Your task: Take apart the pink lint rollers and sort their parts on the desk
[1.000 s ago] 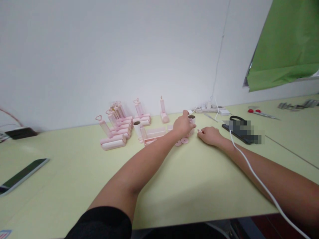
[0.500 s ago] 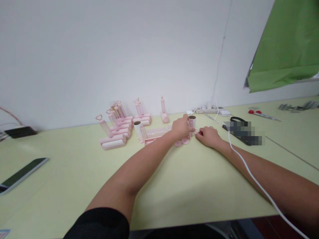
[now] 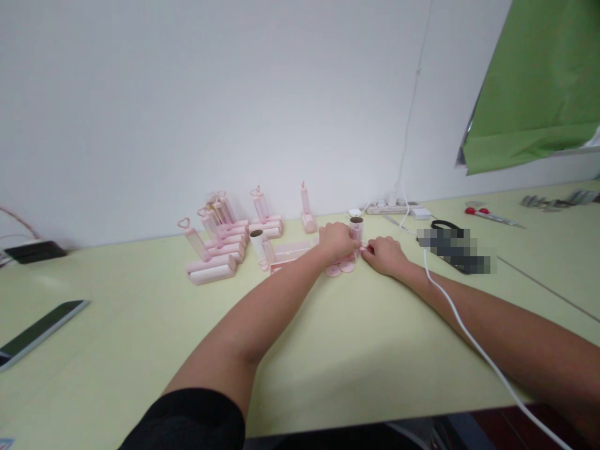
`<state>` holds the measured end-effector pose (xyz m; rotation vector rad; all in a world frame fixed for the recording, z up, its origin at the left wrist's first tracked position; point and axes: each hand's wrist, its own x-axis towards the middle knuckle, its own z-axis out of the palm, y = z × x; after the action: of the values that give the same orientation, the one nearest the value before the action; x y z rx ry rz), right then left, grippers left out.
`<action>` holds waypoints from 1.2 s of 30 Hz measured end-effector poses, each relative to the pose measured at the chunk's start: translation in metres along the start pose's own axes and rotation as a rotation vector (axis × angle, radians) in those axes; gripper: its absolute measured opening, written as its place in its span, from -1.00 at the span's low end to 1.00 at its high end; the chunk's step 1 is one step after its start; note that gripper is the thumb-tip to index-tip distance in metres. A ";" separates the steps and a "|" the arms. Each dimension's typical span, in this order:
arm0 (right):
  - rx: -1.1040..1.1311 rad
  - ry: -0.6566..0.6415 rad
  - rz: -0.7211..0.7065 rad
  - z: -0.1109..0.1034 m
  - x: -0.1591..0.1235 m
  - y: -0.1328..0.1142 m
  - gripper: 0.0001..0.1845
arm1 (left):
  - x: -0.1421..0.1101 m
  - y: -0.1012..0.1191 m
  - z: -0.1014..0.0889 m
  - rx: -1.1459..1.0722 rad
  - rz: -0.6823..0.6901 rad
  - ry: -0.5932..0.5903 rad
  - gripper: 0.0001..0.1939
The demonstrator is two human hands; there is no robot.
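Note:
Both my arms reach far across a pale yellow-green table (image 3: 356, 350). My left hand (image 3: 335, 240) is closed around the lower part of a small upright roll (image 3: 356, 227) with a dark hollow top. My right hand (image 3: 383, 255) rests on the table just right of it, fingers curled in a pinch on a small pink piece that touches the roll's base. Two pink discs (image 3: 340, 269) lie on the table in front of my left hand.
A cluster of pink lint rollers (image 3: 220, 244) with heart handles stands left of my hands by the wall. A power strip (image 3: 391, 207), a black device (image 3: 452, 250), scissors (image 3: 490, 215) and a white cable (image 3: 473, 350) lie to the right. A phone (image 3: 40, 331) lies far left.
My left hand dropped from the roll's top to grip lower down. My right hand slid left until its pinched piece reached the roll's base.

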<state>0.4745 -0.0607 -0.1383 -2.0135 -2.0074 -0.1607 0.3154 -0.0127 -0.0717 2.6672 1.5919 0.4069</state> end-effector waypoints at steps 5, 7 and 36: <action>0.016 -0.005 0.022 0.001 0.003 0.002 -0.50 | 0.003 -0.001 0.001 0.016 -0.012 0.010 -0.64; 0.025 -0.005 0.025 0.001 0.004 0.002 -0.50 | 0.003 -0.001 0.002 0.011 -0.013 0.014 -0.61; 0.385 0.220 -0.278 -0.014 -0.030 -0.026 -0.65 | -0.089 -0.057 -0.042 0.294 0.161 -0.110 -0.68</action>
<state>0.4500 -0.0939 -0.1304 -1.4184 -1.9872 -0.0457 0.2165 -0.0677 -0.0584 2.9844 1.5166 0.0251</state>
